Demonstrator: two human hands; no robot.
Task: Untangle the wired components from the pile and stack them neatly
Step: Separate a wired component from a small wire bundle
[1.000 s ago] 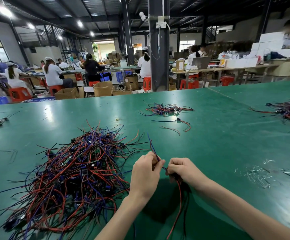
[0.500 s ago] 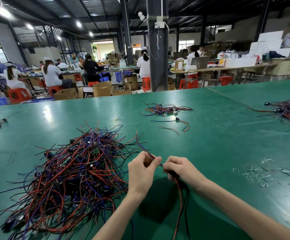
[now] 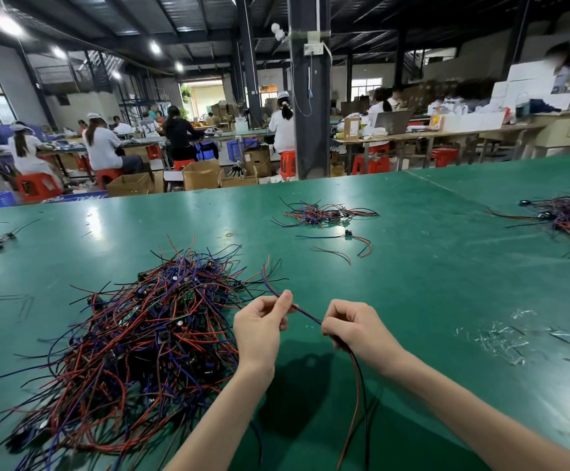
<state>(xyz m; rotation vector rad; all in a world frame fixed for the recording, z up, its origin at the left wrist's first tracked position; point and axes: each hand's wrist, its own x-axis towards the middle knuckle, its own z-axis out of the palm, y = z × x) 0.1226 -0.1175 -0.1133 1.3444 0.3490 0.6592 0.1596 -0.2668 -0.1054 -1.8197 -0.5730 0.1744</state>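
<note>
the left grip (image 3: 260, 326) is pinching a thin twisted blue-and-red wire (image 3: 305, 314) between thumb and curled fingers. the right grip (image 3: 355, 328) is clamping on the same wire a little further along, its fingers curling round it. the wire is running straight between the two grips, above the green table (image 3: 446, 283). past the left grip its free ends are rising and spreading apart. under the right grip a red lead and a black lead (image 3: 356, 385) are hanging down toward the near edge. what the right grip is hiding inside it cannot be told.

the big tangled pile of red, blue and black wires with small dark components (image 3: 141, 334) is lying just left of the left grip. a small flat bundle of the same wires (image 3: 324, 212) is lying well beyond both grips, and a single loose wired component (image 3: 348, 233) is lying between that bundle and the grips. scraps of clear plastic (image 3: 501, 338) are lying to the right of the right grip.
</note>
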